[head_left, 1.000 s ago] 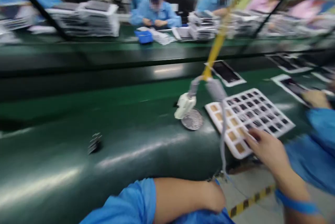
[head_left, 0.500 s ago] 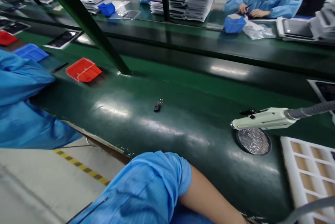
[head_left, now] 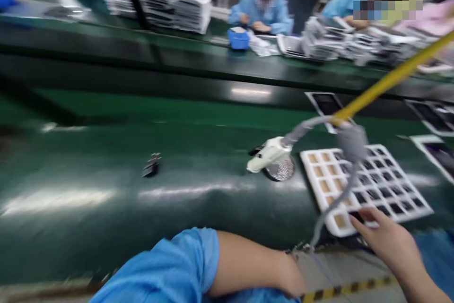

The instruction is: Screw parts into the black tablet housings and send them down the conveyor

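Observation:
My right hand (head_left: 388,239) is at the front edge of a white foam tray (head_left: 319,170). Its thumb and forefinger are pinched around a small black part (head_left: 356,217) at a front pocket; blur hides the exact contact. Several tray pockets hold similar dark parts, while those on the left show a tan bottom. My left hand (head_left: 294,277) hangs bent at the wrist by the bench's front edge, its fingers hidden. A pale green handheld nozzle (head_left: 267,154) on a grey hose lies over a round metal mesh dish (head_left: 283,169).
Small black pieces (head_left: 152,166) lie on the green bench (head_left: 198,218). The grey hose (head_left: 335,203) crosses the tray, below a yellow bar (head_left: 393,81). Framed dark panels (head_left: 326,104) lie behind. Across the line, co-workers sit near stacked panels (head_left: 191,7) and a blue bin (head_left: 238,38).
The view has swung right, bringing the whole tray and my right hand into sight. The red bins and the neighbour's blue sleeve on the left have left the picture.

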`<state>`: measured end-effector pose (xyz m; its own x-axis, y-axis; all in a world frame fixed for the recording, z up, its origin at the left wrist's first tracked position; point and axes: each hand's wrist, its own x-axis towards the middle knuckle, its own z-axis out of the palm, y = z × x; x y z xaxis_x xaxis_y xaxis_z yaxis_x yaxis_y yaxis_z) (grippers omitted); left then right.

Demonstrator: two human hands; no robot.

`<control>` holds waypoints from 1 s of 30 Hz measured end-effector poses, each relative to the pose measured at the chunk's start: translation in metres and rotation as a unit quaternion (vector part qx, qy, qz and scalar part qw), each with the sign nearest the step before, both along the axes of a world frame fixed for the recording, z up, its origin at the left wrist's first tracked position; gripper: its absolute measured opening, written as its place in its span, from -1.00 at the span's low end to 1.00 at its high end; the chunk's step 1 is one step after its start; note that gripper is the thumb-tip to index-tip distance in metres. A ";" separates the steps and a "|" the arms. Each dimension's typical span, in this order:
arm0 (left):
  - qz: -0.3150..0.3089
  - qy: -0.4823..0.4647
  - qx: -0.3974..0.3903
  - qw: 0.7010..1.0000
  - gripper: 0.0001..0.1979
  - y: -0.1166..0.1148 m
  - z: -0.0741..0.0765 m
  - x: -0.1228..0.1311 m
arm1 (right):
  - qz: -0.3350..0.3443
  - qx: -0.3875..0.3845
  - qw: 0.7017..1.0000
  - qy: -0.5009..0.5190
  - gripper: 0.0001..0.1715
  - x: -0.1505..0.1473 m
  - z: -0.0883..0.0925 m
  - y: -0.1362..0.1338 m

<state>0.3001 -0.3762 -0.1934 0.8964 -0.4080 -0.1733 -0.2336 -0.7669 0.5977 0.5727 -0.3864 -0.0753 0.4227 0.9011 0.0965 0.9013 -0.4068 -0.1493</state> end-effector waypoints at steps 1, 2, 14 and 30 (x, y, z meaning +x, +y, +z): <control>-0.037 -0.003 0.035 0.999 -0.57 -0.001 -0.002 -0.006 | -0.032 -0.003 0.999 0.013 -0.54 -0.003 0.000 -0.004; -0.055 -0.007 0.058 0.997 -0.60 0.000 -0.005 -0.011 | -0.046 -0.006 0.999 0.028 -0.54 -0.007 -0.001 -0.006; -0.067 0.103 0.124 0.985 -0.86 0.011 -0.002 -0.011 | -0.061 0.108 0.975 0.182 -0.48 -0.016 0.007 -0.004; -0.061 0.156 0.121 0.978 -0.79 0.016 0.010 -0.010 | -0.189 0.281 0.661 0.670 -0.54 -0.027 0.026 0.013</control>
